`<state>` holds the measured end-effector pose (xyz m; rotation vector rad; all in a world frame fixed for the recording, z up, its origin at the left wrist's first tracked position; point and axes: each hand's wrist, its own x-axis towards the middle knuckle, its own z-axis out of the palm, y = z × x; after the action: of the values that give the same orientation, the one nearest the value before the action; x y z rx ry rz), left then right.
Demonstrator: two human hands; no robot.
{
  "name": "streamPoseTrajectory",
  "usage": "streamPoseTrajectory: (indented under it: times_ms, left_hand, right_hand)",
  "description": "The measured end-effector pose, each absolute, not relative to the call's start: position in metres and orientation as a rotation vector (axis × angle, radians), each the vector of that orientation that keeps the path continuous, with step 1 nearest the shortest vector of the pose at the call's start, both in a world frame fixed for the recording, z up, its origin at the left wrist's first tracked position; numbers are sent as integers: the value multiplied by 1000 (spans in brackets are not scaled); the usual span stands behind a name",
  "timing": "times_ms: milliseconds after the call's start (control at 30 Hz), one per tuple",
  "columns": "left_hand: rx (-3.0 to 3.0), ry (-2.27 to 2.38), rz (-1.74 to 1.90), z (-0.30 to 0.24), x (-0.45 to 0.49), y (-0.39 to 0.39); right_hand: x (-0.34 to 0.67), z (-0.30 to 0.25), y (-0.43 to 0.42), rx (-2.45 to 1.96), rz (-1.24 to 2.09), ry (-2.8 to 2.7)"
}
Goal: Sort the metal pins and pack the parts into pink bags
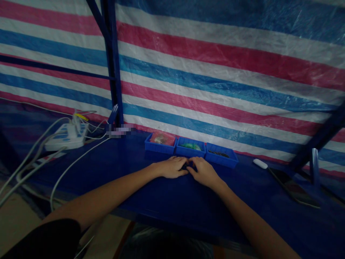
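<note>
My left hand (172, 167) and my right hand (203, 172) rest close together on the dark blue table (161, 201), fingertips meeting over a small dark thing I cannot make out. Both hands have their fingers curled in a pinch. Just beyond them stand three small blue bins in a row: the left bin (160, 143) holds a reddish bag, the middle bin (191, 149) holds green pieces, the right bin (221, 157) holds dark pieces.
A white power strip (66, 138) with several white cables lies at the table's left. A small white device (260, 163) and a dark phone (292, 187) lie at the right. A blue rack post (113, 64) stands before a striped tarp (215, 72).
</note>
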<state>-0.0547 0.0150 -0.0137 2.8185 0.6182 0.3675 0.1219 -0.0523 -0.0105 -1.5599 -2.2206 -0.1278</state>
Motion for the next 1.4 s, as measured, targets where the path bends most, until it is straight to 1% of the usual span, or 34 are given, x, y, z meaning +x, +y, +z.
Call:
streamPoseTrajectory:
  times_ms: [200,467,767,933,1033,1133,1267,1400]
  left_hand:
    - [2816,527,385,-7,-58,18]
    - [2804,585,359,-7,-58,19]
    - [2815,606,304,-3,-58,18]
    - [2815,604,291,-3,-60,18]
    - [2833,626,339,-7,-58,20]
    - [2852,671,462,-11,-54,21]
    - [2916,660,609,-11,-53,22]
    - [2955,654,664,-10,-54,22]
  right_hand:
    - [132,-11,-50,-1587,-73,-2325]
    - [134,-10,-50,-1548,-93,-2339]
    - [119,-16,-47,-1618,-267,-2344]
    - [123,-17,-47,-1660,-307,-2298]
    - [128,-16,-47,-1632,-324,-2263]
    - [129,-16,-47,-1582,-324,-2231]
    - [127,-15,-47,-1525,-280,-2166]
    - [127,-15,-47,-1497,-234,-2129]
